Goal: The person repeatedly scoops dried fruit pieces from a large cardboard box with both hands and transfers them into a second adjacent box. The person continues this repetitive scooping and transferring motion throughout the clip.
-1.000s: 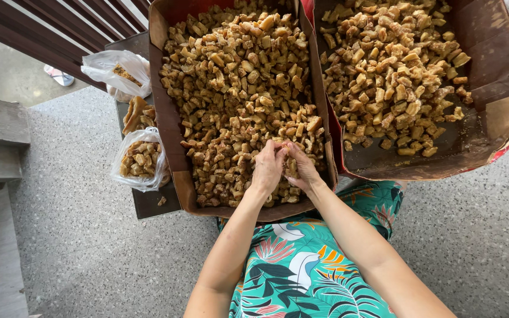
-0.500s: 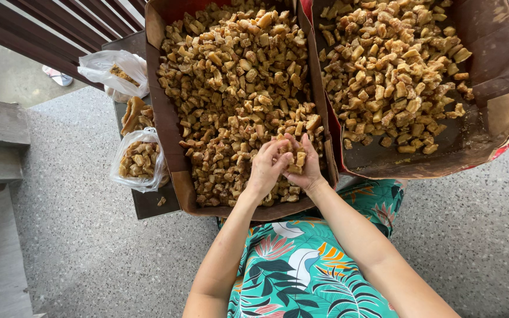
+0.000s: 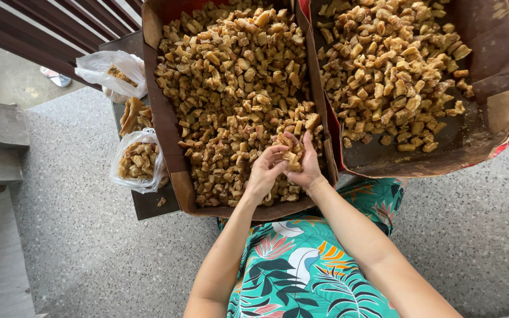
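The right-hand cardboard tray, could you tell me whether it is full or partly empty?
Partly empty. The right cardboard tray shows bare dark floor along its near edge, with fried pieces heaped only toward the far side.

fried snack pieces (image 3: 231,76): golden-brown and tan, some darker brown at the edges
left cardboard box (image 3: 161,118): brown walls, red lining at the top rim
right cardboard box (image 3: 496,65): brown, dark stained bottom, red outer skin at the torn corner
clear plastic bags (image 3: 138,160): see-through whitish film over tan pieces
dress (image 3: 301,265): teal, with dark green leaves and pink, orange and white flowers
floor (image 3: 89,247): grey, finely speckled
railing (image 3: 42,29): dark reddish-brown slats
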